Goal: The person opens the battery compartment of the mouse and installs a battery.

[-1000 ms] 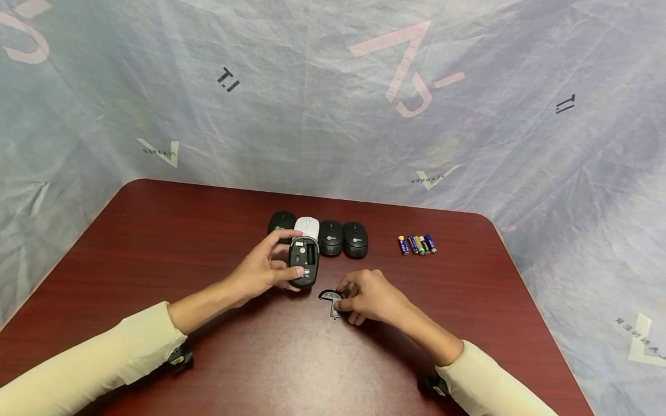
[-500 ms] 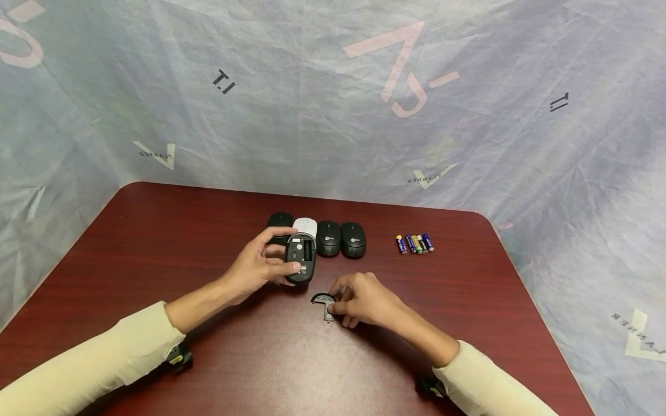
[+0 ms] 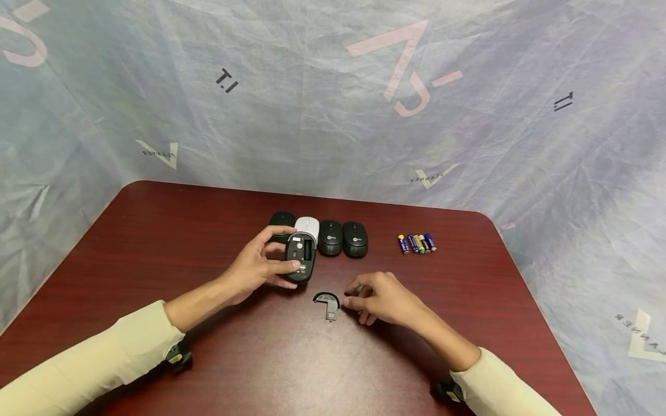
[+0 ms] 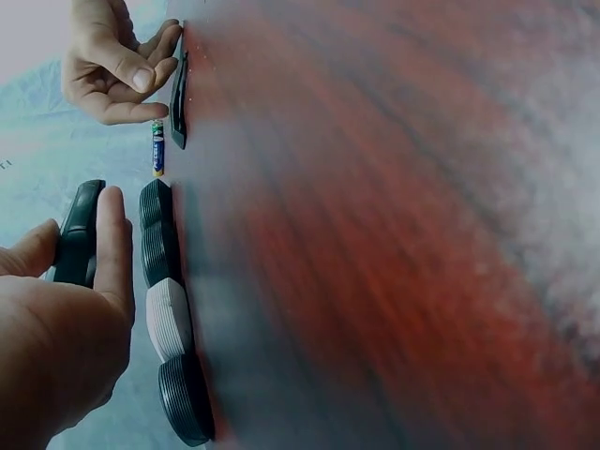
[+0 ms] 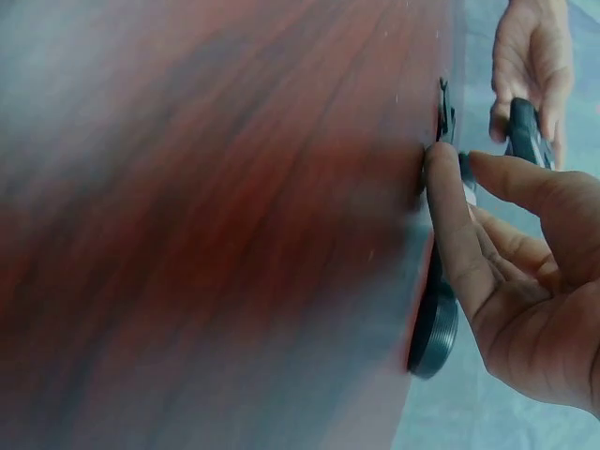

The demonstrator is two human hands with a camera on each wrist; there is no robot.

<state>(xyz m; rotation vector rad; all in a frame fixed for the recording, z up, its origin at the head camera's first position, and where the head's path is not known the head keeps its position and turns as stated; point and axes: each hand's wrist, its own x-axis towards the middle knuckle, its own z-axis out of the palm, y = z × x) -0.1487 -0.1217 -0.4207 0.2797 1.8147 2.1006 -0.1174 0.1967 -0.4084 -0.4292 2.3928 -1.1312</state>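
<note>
My left hand (image 3: 252,268) grips a black computer mouse (image 3: 300,257) between thumb and fingers. The mouse is held above the table with its underside facing me, and its battery slot is uncovered and looks vacant. A black and grey battery cover (image 3: 330,312), curved with a straight tab, lies on the table below and right of the mouse. Just right of that cover is my right hand (image 3: 387,297), its fingers loosely bent with nothing between them. In the left wrist view the held mouse (image 4: 79,234) shows edge-on.
Behind the held mouse stands a row of mice: a black mouse (image 3: 282,218) partly hidden by my left hand, a white mouse (image 3: 307,224), and two black ones. Several batteries (image 3: 418,244) lie farther right on the brown table (image 3: 198,225). A printed cloth (image 3: 291,115) hangs behind.
My right hand has let go of the battery cover and moved slightly right of it. The cover now lies flat on the table. My left hand still holds the mouse, nearly unmoved.
</note>
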